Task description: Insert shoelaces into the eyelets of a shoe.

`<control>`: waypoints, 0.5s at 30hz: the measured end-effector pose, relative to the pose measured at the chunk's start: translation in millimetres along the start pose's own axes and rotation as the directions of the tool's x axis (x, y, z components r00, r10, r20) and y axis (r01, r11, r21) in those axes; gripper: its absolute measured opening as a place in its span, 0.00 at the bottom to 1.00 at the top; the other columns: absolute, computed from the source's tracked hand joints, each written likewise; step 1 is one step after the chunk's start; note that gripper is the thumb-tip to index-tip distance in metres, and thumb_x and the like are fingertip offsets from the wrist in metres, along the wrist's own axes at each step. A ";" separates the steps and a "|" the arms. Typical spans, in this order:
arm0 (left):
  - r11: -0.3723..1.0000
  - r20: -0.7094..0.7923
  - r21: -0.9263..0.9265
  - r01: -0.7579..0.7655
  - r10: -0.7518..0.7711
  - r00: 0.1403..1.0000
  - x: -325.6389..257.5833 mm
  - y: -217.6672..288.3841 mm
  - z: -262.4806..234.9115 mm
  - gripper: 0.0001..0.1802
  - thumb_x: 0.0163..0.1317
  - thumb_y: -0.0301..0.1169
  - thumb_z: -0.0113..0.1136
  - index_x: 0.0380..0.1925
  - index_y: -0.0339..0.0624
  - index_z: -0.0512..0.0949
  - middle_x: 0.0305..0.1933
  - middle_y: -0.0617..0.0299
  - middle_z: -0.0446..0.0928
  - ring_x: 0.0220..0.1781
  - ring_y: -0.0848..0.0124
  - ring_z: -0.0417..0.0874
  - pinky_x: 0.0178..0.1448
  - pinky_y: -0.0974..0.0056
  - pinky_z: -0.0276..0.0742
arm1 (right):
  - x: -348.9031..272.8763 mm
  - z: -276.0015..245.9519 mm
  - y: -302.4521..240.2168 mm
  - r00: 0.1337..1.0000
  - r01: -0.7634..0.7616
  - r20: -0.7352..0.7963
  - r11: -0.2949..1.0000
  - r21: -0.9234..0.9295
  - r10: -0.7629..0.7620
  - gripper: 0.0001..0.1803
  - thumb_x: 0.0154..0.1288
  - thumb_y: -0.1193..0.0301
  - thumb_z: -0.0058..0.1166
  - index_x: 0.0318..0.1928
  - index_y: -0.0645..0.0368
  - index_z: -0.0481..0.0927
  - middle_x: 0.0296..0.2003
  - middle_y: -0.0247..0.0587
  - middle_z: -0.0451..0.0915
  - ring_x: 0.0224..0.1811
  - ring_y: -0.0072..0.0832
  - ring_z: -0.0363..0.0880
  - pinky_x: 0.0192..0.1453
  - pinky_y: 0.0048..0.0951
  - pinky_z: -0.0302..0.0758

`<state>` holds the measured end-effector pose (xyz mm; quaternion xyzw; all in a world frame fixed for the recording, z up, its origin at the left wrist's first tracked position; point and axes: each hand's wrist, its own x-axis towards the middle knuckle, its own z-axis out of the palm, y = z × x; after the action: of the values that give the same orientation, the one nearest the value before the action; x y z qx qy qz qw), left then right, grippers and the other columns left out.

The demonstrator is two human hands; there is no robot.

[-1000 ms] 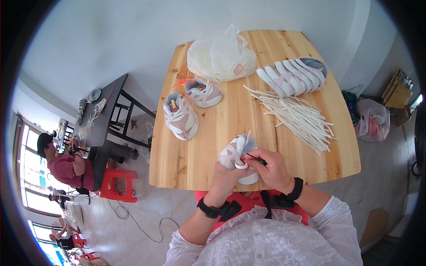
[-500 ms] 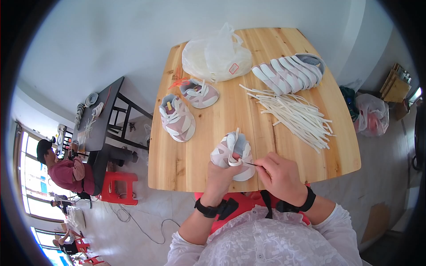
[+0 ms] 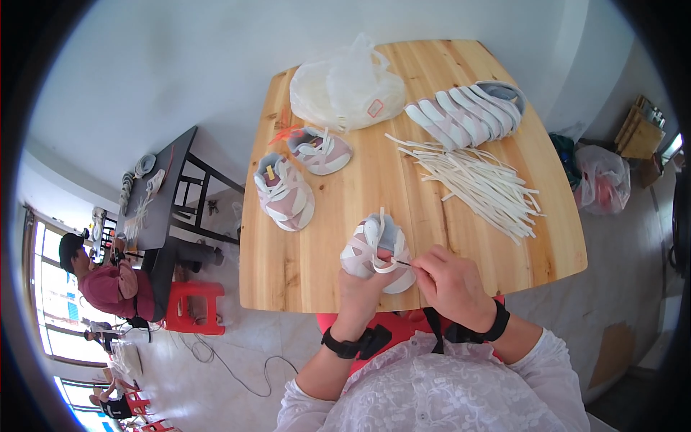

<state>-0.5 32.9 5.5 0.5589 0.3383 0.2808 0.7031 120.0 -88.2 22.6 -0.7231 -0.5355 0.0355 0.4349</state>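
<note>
A small pink-and-white shoe [image 3: 359, 248] stands at the near edge of the wooden table, its grey lining and a pinkish tongue showing. My left hand [image 3: 358, 297] grips its near side, the fingertips partly hidden by the shoe. In my right hand [image 3: 455, 286], thumb and fingers pinch a thin dark hook-like tool [image 3: 403, 263], its tip at the shoe's eyelets. A white shoelace [image 3: 384, 271] loops across the front of the shoe by that tip. Two more shoes, one nearer [image 3: 284, 193] and one farther [image 3: 321, 150], sit to the left with laces in them.
On the wooden table [image 3: 335, 198] lie a heap of white laces [image 3: 471, 183], a row of nested shoes [image 3: 468, 114] and a white plastic bag [image 3: 345, 90]. A dark table [image 3: 162, 201], a red stool [image 3: 194, 307] and a seated person [image 3: 119, 281] are at the left.
The white lace now forms a wider loop at the front of the shoe. My right hand has hardly shifted, the tool still in it, and my left hand keeps its grip.
</note>
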 end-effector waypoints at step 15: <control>0.997 0.023 -0.077 0.016 -0.014 1.000 -7.1 -0.4 -0.3 0.15 0.54 0.18 0.67 0.41 0.37 0.77 0.43 0.63 0.77 0.45 0.73 0.79 0.50 0.66 0.79 | -1.8 -4.9 -1.4 0.995 -0.087 0.051 0.993 0.086 0.083 0.02 0.59 0.77 0.58 0.33 0.61 0.78 0.27 0.44 0.76 0.26 0.44 0.77 0.28 0.39 0.72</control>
<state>-5.1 27.5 6.1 0.5319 0.3235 0.2821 0.7299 120.7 -92.4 25.9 -0.7244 -0.5122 0.0946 0.4515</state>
